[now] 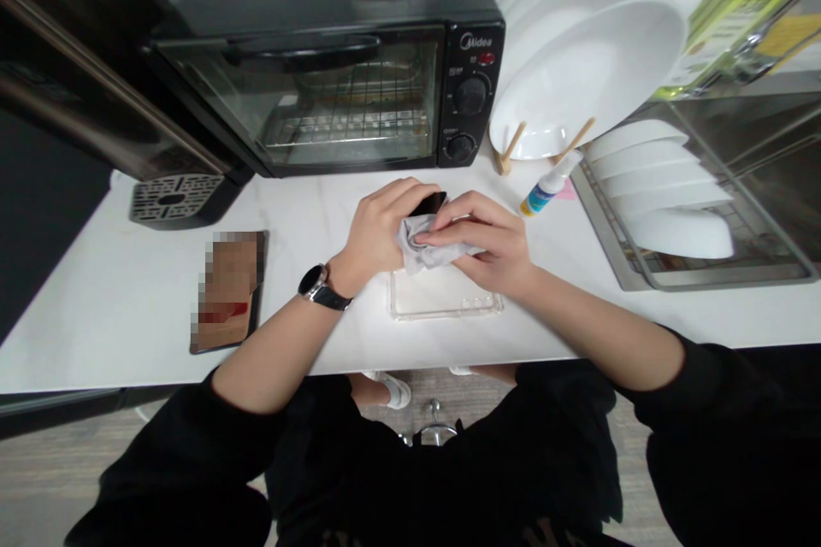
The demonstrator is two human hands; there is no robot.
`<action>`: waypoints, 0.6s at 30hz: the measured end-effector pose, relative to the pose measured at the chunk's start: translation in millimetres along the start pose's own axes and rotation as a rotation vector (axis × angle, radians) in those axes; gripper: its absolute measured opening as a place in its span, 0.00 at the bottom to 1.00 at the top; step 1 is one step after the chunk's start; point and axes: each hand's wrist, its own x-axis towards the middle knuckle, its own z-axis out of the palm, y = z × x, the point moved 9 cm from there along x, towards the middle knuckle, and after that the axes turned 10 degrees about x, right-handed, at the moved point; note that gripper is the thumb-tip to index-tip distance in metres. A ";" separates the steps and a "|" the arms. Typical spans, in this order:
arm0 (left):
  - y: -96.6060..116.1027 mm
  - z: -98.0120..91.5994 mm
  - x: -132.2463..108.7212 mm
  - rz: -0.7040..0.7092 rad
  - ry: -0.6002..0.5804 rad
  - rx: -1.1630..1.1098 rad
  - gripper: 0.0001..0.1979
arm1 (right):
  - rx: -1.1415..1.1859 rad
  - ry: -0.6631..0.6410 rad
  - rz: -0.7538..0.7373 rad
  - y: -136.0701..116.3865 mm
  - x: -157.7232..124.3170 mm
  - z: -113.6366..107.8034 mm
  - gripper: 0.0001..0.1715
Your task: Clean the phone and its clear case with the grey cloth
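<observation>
My left hand (378, 232), with a watch on its wrist, is closed round a black phone (428, 203) whose top edge shows above the fingers. My right hand (488, 241) presses a crumpled grey-white cloth (423, 249) against the phone, fingers pinched together. Both hands hover just above a clear phone case (442, 299) lying flat on the white counter (128, 299). A small white spray bottle (550, 183) lies a little to the right of my right hand.
A black toaster oven (333, 68) stands at the back with a white dish on top. White plates (577, 60) lean in a wooden rack. A metal tray (705, 273) with white bowls sits at right. A second phone (226, 291) lies at left, by a black drip grille (172, 198).
</observation>
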 end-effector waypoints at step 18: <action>1.7 -0.3 -3.6 0.117 0.087 0.097 0.07 | 0.054 0.214 0.226 36.6 -2.8 -26.8 0.06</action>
